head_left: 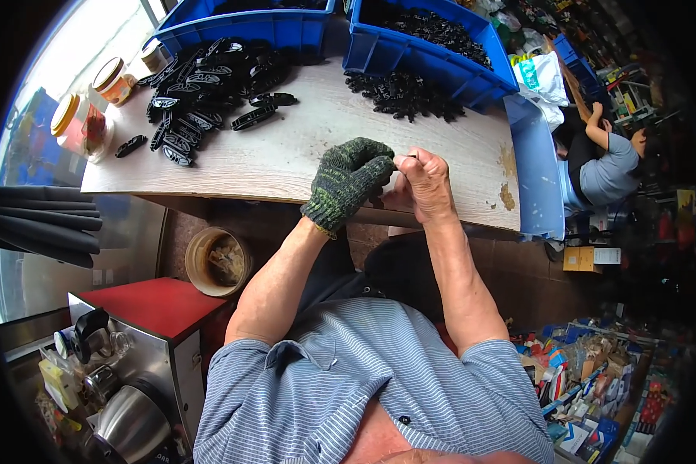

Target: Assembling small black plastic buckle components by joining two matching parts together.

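Left hand: my gloved left hand [349, 179] is curled shut around a piece I can't see.
Right hand: bare right hand [424, 184] pinches a small dark part [407, 158] at the fingertips, touching the glove.
Handling: I judge it light, stiff plastic; hold by its edges.
Edges: table edge [232, 185] just beneath both hands.
Room: bare tabletop ahead; black oval parts [201, 100] far left, blue bin [433, 62] beyond.

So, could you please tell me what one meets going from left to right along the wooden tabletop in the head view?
Orange-lidded jars → pile of flat black oval parts → gloved left hand → bare right hand → chipped patch at the tabletop's right edge.
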The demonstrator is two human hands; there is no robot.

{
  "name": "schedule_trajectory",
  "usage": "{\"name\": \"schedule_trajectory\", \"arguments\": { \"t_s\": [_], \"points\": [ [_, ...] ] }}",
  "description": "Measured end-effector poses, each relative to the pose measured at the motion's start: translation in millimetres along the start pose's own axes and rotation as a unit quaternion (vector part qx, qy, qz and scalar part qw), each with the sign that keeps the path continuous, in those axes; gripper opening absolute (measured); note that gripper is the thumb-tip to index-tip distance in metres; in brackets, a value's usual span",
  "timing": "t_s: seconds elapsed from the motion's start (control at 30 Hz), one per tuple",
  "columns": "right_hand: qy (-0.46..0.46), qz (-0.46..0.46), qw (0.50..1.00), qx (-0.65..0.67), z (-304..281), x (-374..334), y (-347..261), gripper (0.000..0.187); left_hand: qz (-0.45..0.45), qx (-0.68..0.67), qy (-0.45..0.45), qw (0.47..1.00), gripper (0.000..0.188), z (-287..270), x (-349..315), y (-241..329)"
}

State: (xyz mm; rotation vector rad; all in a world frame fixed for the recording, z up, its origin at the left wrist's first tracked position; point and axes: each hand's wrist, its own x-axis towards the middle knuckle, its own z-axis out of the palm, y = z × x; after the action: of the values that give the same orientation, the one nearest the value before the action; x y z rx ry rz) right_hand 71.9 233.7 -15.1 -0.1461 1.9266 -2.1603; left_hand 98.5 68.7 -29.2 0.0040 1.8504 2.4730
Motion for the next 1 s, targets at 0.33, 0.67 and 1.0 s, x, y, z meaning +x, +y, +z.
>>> {"name": "schedule_trajectory", "arguments": {
  "t_s": [0.33, 0.67, 1.0],
  "points": [
    [0.214, -0.009, 0.967, 0.14, -76, 5, -12, 0.035, 0.265, 0.688, 0.245, 0.629, 0.037, -95, 8, 39],
    [0.344, 0.019, 0.936, 0.065, -122, 25, -22, 0.025, 0.258, 0.676, 0.121, 0.679, 0.018, -105, 21, 23],
    [0.293, 0.122, 0.941, -0.118, -107, 73, -30, 0.022, 0.28, 0.688, 0.132, 0.657, 0.021, -80, 31, 22]
  ]
}}
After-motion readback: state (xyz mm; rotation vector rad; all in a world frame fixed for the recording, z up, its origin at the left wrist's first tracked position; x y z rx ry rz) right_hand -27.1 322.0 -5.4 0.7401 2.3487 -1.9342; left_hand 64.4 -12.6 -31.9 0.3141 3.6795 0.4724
